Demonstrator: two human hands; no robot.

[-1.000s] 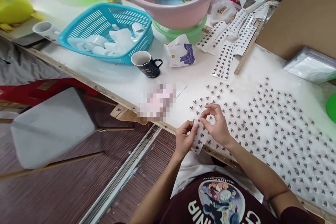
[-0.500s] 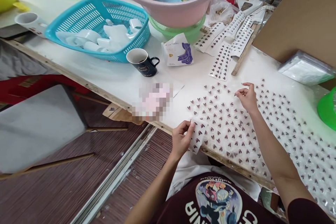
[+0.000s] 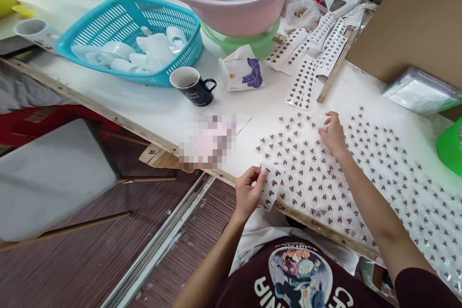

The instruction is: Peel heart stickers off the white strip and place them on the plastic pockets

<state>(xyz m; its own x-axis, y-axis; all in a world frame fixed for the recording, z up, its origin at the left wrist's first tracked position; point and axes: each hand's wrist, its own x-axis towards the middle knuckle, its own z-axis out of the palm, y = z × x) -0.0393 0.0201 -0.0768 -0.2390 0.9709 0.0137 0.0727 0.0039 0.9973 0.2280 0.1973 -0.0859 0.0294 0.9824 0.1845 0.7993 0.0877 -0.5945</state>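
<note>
My left hand (image 3: 249, 191) pinches a white sticker sheet (image 3: 270, 192) printed with small dark motifs, over the front edge of the table. My right hand (image 3: 332, 134) is above the table, thumb and forefinger apart, with nothing visible between them. Under and around it lie rows of small clear round pieces (image 3: 314, 198), each bearing the same dark motif. More printed strips (image 3: 302, 82) are piled farther back, beside a wooden strip (image 3: 334, 72).
A dark mug (image 3: 193, 87) stands near a white packet (image 3: 242, 71). Behind are a turquoise basket (image 3: 126, 76) of white pieces and a pink basin (image 3: 234, 15) above a green basket (image 3: 265, 41). Clear-wrapped boxes (image 3: 420, 90) and a green container (image 3: 451, 147) are at right.
My right hand has shifted slightly left and up, its fingers a little changed in pose. My left hand keeps its hold on the sticker sheet. The view has moved slightly.
</note>
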